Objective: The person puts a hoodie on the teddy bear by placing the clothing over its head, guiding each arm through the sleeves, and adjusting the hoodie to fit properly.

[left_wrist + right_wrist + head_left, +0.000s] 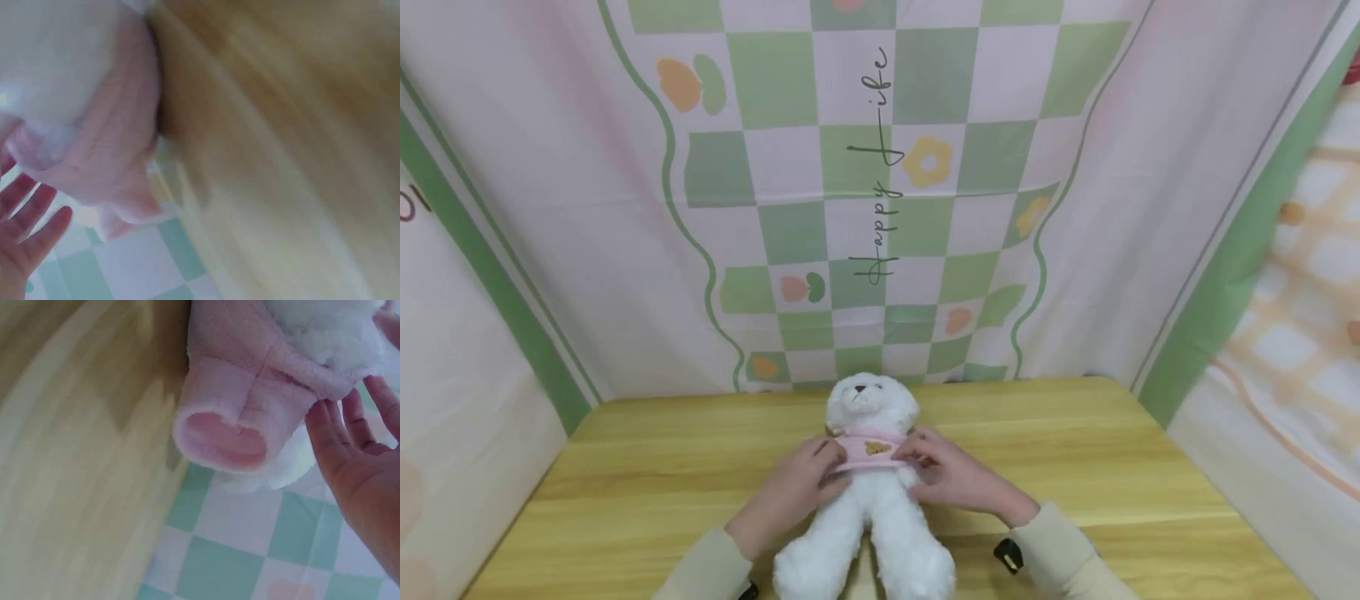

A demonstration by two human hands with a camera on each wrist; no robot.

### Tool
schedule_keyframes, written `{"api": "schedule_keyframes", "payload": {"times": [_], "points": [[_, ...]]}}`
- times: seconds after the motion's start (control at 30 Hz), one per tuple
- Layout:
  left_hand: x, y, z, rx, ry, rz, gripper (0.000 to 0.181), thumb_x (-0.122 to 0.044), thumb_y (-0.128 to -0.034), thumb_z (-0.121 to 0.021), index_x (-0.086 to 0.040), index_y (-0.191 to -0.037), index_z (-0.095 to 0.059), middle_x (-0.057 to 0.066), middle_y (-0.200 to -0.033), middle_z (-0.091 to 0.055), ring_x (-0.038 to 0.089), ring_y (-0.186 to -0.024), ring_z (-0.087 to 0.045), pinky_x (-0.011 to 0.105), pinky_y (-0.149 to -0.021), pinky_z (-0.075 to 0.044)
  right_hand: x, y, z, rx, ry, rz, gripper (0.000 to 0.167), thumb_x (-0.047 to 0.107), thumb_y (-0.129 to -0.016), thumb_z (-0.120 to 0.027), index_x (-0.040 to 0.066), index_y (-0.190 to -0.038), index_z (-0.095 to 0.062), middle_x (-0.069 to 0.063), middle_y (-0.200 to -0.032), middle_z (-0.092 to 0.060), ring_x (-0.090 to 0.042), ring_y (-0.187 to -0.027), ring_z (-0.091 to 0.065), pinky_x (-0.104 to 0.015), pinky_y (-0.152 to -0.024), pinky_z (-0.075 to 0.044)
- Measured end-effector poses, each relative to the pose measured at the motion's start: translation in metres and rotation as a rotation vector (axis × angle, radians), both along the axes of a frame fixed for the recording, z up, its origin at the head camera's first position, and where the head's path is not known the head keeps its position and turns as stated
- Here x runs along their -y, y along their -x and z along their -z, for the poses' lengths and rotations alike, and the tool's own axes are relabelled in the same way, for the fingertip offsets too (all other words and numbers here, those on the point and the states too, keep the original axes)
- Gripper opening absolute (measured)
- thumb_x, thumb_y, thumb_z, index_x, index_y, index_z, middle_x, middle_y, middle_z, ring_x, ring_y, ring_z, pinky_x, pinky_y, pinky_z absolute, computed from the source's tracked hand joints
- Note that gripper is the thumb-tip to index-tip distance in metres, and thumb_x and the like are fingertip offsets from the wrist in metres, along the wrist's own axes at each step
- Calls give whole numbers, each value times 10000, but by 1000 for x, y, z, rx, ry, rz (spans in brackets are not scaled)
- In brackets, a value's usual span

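Observation:
A white plush teddy bear (868, 404) lies on its back, head toward the far wall. It wears a pink shirt (857, 451) with a small brown bear on its front. My left hand (797, 485) grips the shirt's left edge with bent fingers, its thumb lower by the belly. Opposite it, my right hand (958, 477) holds the right edge near the hem. The right wrist view shows its fingertips on the pink cloth beside a hollow sleeve (225, 444) with no paw in the opening. In the left wrist view, the outer fingers (47, 234) spread away from the blurred shirt.
The bear lies on a light wooden table (647, 475). Behind the table's far edge hangs a green-and-white checked cloth (775, 79) with lettering. More patterned cloth (1292, 275) encloses the right side, and pale cloth (460, 358) the left.

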State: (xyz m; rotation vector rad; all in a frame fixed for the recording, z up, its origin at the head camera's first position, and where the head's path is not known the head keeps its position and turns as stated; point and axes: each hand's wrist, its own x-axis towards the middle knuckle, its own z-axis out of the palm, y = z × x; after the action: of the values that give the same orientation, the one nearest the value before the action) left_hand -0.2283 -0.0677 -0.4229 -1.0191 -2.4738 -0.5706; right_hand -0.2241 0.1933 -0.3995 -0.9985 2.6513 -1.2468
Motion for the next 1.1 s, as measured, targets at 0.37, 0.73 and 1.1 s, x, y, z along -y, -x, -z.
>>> {"api": "schedule_keyframes", "payload": {"times": [0.37, 0.73, 1.1], "points": [[13, -3, 6, -58, -84, 36, 248, 72, -752, -709, -113, -915, -677, -11, -907, -679, 126, -840, -665, 250, -766, -569, 1, -2, 9, -16, -54, 146, 242, 22, -766, -688, 43, -996, -617, -72, -996, -616, -108, -924, -563, -241, -791, -544], [11, -5, 4, 14, 29, 1, 239, -376, -801, -727, -197, -906, -607, -9, -1125, -615, 132, -1033, -582, 274, -845, -543, 18, -5, 17, -283, -151, 414, 222, 42, -761, -737, 107, -886, -565, 14, -884, -546, -91, -804, -508, -218, -679, -469], [-33, 3, -16, 135, 56, 26, 419, -390, -872, -651, -120, -1183, -573, 34, -1197, -614, 200, -1155, -559, 362, -982, -489, 17, -10, 12, -84, -17, 361, 174, 121, -824, -728, 51, -975, -676, -66, -918, -697, -174, -806, -668, -231, -708, -568]]}}
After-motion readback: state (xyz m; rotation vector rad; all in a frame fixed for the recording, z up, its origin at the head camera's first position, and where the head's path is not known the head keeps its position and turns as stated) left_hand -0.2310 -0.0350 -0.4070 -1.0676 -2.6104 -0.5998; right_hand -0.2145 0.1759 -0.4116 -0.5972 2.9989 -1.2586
